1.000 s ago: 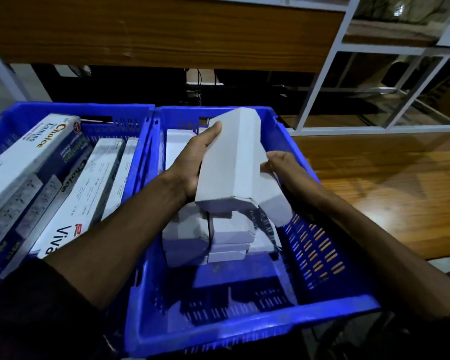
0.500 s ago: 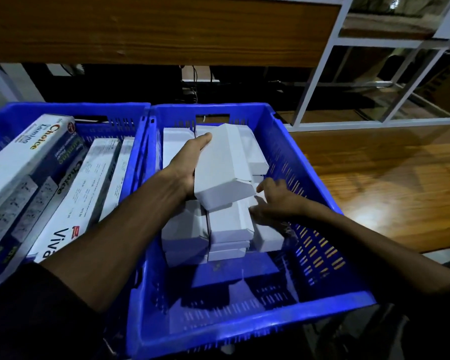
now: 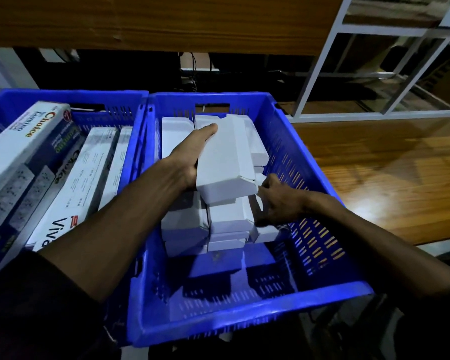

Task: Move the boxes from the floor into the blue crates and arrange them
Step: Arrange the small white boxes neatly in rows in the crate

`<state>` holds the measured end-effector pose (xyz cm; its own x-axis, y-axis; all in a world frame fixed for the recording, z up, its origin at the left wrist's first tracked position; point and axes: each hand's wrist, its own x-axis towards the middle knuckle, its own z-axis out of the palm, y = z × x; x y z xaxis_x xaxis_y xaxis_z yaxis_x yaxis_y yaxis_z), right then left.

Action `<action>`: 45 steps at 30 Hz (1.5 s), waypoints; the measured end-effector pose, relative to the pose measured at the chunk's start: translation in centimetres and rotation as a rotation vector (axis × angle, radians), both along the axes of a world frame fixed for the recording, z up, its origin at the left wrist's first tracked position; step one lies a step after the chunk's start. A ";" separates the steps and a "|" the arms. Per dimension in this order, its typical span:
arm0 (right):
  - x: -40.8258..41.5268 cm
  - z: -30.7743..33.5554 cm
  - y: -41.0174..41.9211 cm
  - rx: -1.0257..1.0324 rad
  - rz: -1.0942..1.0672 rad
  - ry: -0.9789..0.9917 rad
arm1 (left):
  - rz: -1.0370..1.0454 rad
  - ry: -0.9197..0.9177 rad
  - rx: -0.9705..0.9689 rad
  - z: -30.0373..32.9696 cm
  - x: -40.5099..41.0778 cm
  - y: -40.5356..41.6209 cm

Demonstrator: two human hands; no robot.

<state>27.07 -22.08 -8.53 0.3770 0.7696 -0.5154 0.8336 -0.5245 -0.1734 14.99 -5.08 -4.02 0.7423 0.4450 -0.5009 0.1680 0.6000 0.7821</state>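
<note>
In the right crate [image 3: 244,318], plain white boxes [image 3: 226,219] lie stacked toward its far end. The right hand [image 3: 278,201] presses curled fingers against the stack's right side, clasping nothing. The left hand [image 3: 192,154] grips a long white box [image 3: 226,162] above the stack.

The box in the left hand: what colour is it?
Plain white box, unprinted; seen in the head view.

Wooden floor [image 3: 374,178] – white metal frame [image 3: 320,63] – wooden panel [image 3: 153,19].
</note>
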 end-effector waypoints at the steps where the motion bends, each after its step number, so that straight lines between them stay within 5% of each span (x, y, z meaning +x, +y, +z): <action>1: 0.0 0.2 -0.1 -0.069 0.046 0.006 | -0.004 0.000 -0.001 0.0 0.0 0.0; 3: 0.2 0.2 -0.4 -0.137 0.083 -0.003 | -0.009 0.004 -0.005 -0.1 0.0 0.0; 13: 0.8 0.8 -1.2 0.257 0.052 0.027 | -0.074 0.028 0.010 -0.6 0.1 -0.4; 15: 0.9 1.8 -0.8 0.480 -0.142 0.092 | -0.072 0.011 0.033 -0.7 0.0 -0.5; 19: -0.2 3.5 -0.6 0.864 -0.557 0.564 | -0.057 0.031 0.203 -1.3 0.3 -0.8; 21: -0.9 3.6 -0.7 0.799 -0.481 0.577 | -0.042 0.036 0.272 -1.5 0.4 -1.0; 27: -1.3 1.9 0.6 0.682 -0.114 0.081 | -0.090 -0.073 0.340 -1.2 0.4 -1.3; 33: -0.6 1.1 -0.3 0.348 -0.292 0.059 | -0.179 0.058 0.377 -1.0 0.3 -1.9; 45: -0.2 0.2 -1.2 0.109 -0.237 -0.155 | -0.201 0.140 0.544 -2.1 1.1 -1.6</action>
<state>26.82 -23.32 -8.33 0.6203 0.6984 -0.3571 0.7112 -0.6928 -0.1195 16.11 -6.70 -6.12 0.7819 0.5231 -0.3390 0.3600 0.0650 0.9307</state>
